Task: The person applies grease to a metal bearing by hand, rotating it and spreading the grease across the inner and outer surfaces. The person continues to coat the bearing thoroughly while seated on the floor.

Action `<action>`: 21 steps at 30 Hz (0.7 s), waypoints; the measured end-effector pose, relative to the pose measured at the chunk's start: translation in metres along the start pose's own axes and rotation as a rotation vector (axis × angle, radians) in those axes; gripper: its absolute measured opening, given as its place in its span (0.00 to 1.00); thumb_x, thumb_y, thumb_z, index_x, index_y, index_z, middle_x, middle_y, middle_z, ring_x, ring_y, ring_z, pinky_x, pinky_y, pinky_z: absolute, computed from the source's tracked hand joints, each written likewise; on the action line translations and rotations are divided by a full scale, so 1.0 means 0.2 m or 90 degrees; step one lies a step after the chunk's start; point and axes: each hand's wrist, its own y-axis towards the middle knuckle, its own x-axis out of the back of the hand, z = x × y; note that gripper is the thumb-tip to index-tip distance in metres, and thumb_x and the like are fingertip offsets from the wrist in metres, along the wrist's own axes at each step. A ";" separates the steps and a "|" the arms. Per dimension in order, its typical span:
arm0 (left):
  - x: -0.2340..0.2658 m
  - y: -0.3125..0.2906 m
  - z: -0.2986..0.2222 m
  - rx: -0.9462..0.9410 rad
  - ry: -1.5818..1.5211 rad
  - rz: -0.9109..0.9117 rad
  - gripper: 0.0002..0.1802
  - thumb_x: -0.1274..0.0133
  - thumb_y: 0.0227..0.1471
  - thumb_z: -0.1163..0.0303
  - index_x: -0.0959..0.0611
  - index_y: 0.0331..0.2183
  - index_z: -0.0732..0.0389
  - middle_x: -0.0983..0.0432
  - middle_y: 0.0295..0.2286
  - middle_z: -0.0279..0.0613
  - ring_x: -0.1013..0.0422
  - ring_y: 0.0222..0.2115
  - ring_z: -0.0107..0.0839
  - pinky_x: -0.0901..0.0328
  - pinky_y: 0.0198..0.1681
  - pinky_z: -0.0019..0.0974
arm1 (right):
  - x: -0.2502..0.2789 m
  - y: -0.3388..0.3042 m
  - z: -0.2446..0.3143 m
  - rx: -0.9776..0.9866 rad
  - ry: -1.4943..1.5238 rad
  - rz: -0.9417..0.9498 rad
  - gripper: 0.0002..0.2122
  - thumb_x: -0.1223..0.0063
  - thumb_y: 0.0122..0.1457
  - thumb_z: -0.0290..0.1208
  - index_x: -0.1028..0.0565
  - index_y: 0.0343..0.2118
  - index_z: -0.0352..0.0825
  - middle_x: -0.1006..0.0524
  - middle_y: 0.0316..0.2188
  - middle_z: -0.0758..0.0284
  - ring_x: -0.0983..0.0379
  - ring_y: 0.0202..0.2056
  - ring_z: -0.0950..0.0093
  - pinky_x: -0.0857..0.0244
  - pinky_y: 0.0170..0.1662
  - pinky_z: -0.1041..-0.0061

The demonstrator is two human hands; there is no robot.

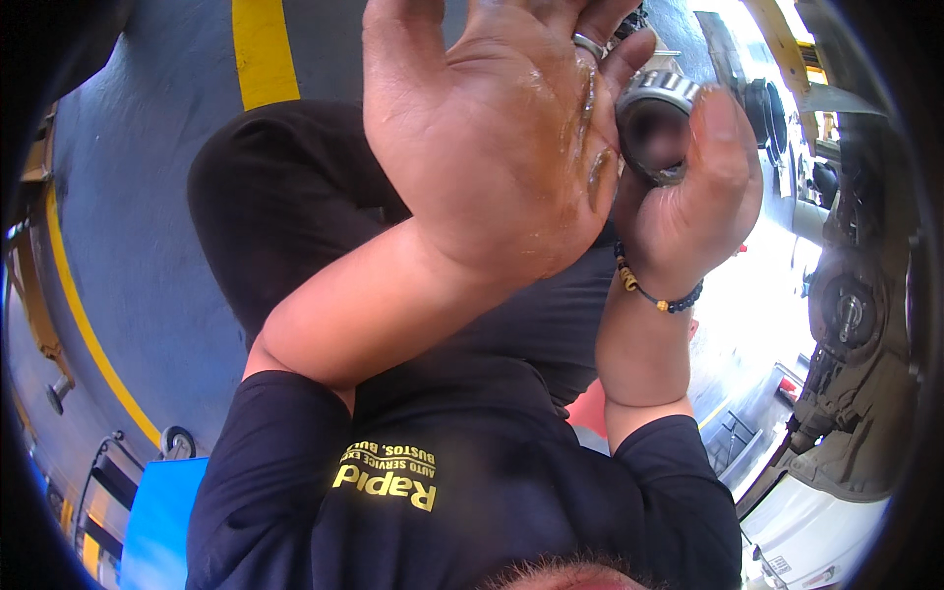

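My left hand (492, 147) is held up with its palm showing and fingers stretched toward the upper edge, where the tips are cut off. Brown grease (588, 128) is smeared along the palm's right side, and a ring (588, 45) sits on one finger. In my right hand (703, 197) is a metal roller bearing (672, 87), a ring with rollers around its outside, gripped between thumb and fingers. Its edge is against or very close to the greasy palm. A dark beaded bracelet (661, 303) circles the right wrist.
My bent knee in dark trousers (285, 187) is below the hands. Grey-blue floor (147, 197) with yellow lines (264, 49) lies to the left. At the right is a vehicle's underside with a round hub (848, 313). A blue object (162, 521) stands at lower left.
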 end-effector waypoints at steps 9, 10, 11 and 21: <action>0.00 0.05 0.03 -0.175 0.048 -0.057 0.38 0.65 0.59 0.35 0.30 0.54 0.58 0.32 0.50 0.46 0.41 0.53 0.38 0.52 0.58 0.44 | -0.04 -0.11 0.10 -0.028 -0.007 0.154 0.16 0.49 0.62 0.40 0.28 0.35 0.27 0.24 0.32 0.52 0.25 0.31 0.68 0.30 0.34 0.75; -0.01 0.06 0.02 -0.203 0.058 -0.067 0.38 0.65 0.59 0.35 0.30 0.54 0.58 0.32 0.50 0.46 0.41 0.53 0.38 0.52 0.58 0.44 | -0.04 -0.13 0.11 -0.055 0.030 0.147 0.15 0.49 0.62 0.39 0.27 0.35 0.27 0.24 0.31 0.54 0.26 0.30 0.70 0.31 0.34 0.76; -0.01 0.07 0.02 -0.225 0.066 -0.076 0.38 0.65 0.59 0.35 0.30 0.54 0.58 0.32 0.50 0.46 0.41 0.53 0.38 0.52 0.58 0.44 | -0.06 -0.13 0.11 -0.073 0.052 0.127 0.15 0.48 0.62 0.38 0.27 0.34 0.27 0.24 0.31 0.56 0.26 0.30 0.71 0.32 0.33 0.77; -0.11 -0.02 0.01 -0.326 0.118 -0.124 0.38 0.65 0.59 0.36 0.30 0.54 0.58 0.32 0.50 0.45 0.41 0.53 0.37 0.52 0.58 0.44 | -0.19 -0.05 0.08 -0.055 0.008 -0.028 0.09 0.43 0.62 0.31 0.22 0.31 0.29 0.24 0.24 0.72 0.34 0.25 0.86 0.41 0.29 0.85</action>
